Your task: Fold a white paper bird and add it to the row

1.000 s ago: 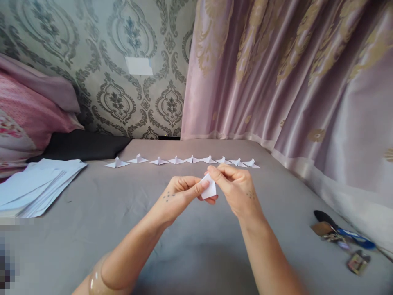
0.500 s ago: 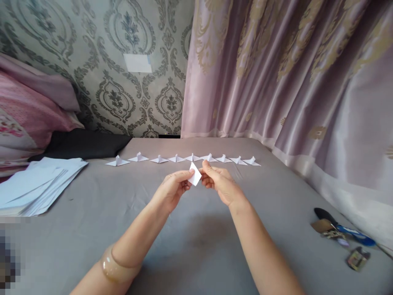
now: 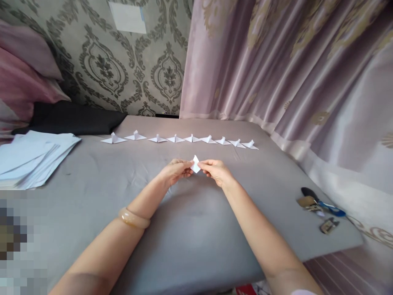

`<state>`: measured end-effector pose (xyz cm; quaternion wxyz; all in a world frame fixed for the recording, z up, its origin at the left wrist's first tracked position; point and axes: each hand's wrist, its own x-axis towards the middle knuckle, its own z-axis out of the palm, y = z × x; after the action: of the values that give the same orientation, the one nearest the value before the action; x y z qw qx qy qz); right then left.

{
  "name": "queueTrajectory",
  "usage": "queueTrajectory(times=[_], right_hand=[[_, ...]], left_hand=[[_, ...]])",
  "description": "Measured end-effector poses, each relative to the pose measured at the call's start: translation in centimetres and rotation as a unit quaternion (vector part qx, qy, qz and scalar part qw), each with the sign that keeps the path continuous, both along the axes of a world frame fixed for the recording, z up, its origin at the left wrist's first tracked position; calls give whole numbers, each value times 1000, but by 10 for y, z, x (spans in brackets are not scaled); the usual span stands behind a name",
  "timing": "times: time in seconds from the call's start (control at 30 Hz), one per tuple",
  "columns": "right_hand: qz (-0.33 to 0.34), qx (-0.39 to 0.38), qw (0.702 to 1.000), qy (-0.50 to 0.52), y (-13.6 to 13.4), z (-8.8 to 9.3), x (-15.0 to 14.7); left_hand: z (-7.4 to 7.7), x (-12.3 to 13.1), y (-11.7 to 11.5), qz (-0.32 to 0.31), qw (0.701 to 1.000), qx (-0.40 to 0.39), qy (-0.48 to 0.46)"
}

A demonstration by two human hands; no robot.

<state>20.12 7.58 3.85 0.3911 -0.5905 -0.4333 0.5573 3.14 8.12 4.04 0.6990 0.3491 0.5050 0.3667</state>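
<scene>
Between my two hands is a small folded white paper (image 3: 195,164), shaped like a kite with its point upward. My left hand (image 3: 178,170) pinches its left corner between thumb and fingers. On the other side, my right hand (image 3: 216,170) grips the right corner the same way. Beyond the hands, a row of several folded paper birds (image 3: 175,139) stretches across the grey sheet (image 3: 196,229), their wings spread flat and small peaks sticking up. A beige bangle (image 3: 134,218) circles my left forearm.
A stack of white paper sheets (image 3: 37,157) lies at the left beside a black cloth (image 3: 80,118). At the right are blue-handled scissors (image 3: 331,208) and a small clipper-like item (image 3: 329,225). A patterned curtain (image 3: 245,73) hangs along the right side.
My right hand has closed its thumb onto the folded paper's right corner; before, the thumb was raised. The view has tilted downward, showing more of the near edge.
</scene>
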Motion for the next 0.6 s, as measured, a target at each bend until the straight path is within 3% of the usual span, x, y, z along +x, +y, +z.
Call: queueTrajectory(times=[0.17,0.4,0.6], right_hand=[[-22,9,1000,-4,-8,-9,3],[-2,-1,999,42,-15,-20,5],[-34,7,998,43,-19,-23,8]], left_hand=[[-4,1,-5,-29,999,16,33],[-12,-1,-5,-54,998,35,17],[-13,4,-9,-71,996,36,31]])
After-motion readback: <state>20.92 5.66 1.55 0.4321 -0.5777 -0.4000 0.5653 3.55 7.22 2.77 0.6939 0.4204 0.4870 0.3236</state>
